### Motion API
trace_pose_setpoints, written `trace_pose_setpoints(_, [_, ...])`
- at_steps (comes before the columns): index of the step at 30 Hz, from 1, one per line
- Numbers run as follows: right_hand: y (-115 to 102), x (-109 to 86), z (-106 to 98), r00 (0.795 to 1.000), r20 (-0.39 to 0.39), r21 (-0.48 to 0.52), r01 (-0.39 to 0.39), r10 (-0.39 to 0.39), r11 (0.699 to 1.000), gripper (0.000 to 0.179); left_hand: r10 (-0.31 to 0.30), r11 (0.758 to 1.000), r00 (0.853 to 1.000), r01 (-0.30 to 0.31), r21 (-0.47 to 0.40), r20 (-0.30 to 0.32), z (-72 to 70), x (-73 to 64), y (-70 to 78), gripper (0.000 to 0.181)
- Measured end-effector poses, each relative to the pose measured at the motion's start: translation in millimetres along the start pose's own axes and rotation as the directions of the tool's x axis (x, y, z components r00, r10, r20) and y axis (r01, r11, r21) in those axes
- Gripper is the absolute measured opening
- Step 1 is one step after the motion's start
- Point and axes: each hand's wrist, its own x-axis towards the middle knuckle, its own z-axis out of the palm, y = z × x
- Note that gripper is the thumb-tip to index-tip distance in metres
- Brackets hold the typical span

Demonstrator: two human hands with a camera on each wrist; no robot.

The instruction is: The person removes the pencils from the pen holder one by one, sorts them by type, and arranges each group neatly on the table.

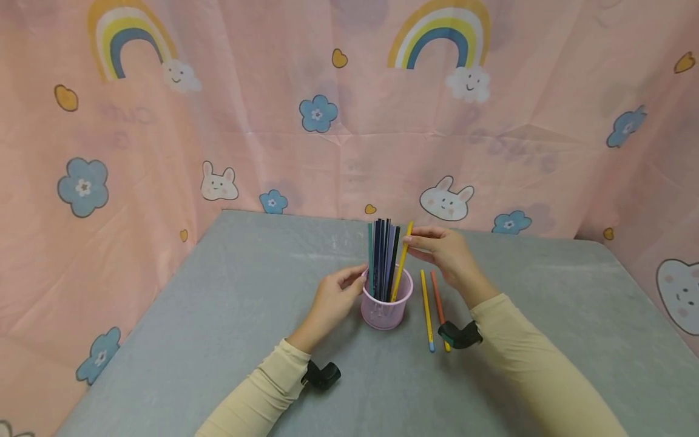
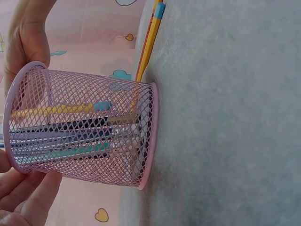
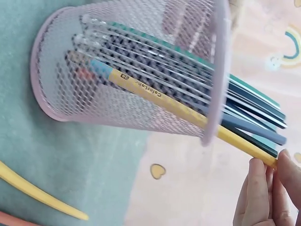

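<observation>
A pink mesh pencil holder (image 1: 383, 317) stands upright on the table with a bundle of dark, purple and green pens or pencils (image 1: 382, 252) in it. My left hand (image 1: 334, 298) grips its rim from the left, thumb and fingers at the edge. Between thumb and fingertips, my right hand (image 1: 446, 254) pinches the upper end of a yellow pencil (image 3: 160, 96). That pencil leans inside the holder, its blue end low near the bottom. Beside the holder on the right lie another yellow pencil (image 1: 426, 306) with a blue end and an orange-red pencil (image 1: 437, 294), partly covered by the right wrist camera.
The grey table (image 1: 246, 291) reaches back to a pink printed curtain (image 1: 273, 79) that hangs behind it and along both sides. Black wrist cameras sit at the left cuff (image 1: 322, 376) and the right cuff (image 1: 460, 335), the latter just over the loose pencils.
</observation>
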Motion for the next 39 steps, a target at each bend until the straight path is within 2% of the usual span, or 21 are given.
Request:
trace_pose_setpoints(6, [-11,-1.6,-5,0.999,-0.006,-0.001,0.038,-0.038,0.999,0.037,0.005,1.0,1.0,-0.005,-0.005,-0.005,-0.4,1.1,-3.3,0.029])
trace_pose_setpoints(14, [-31,-10.3,-14,0.994,0.011,0.083,0.108,-0.109,0.991,0.013,0.007,1.0,1.0,-0.006,0.003,-0.006,-0.8,1.0,-1.6,0.029])
trace_pose_setpoints(25, [-53,-22.6,-30,0.986,0.014,0.234,0.161,-0.169,0.959,0.009,0.012,1.0,1.0,-0.012,-0.001,0.003,-1.5,-0.2,-0.7,0.029])
trace_pose_setpoints(28, [-56,-25.8,-35,0.986,-0.005,0.244,0.165,-0.168,0.956,0.01,0.007,1.0,1.0,-0.007,0.0,0.0,-1.1,0.4,-1.9,0.029])
trace_pose_setpoints(32, [-59,-29.6,-41,0.988,-0.038,0.208,0.157,-0.153,0.965,0.01,0.003,1.0,1.0,-0.003,0.004,0.0,-0.3,0.9,-1.7,0.03])
trace_pose_setpoints(39, [-53,-33.2,-50,0.992,-0.045,0.135,0.125,-0.119,0.983,0.012,0.003,1.0,1.0,-0.003,0.025,0.011,-4.8,-9.6,26.4,0.03])
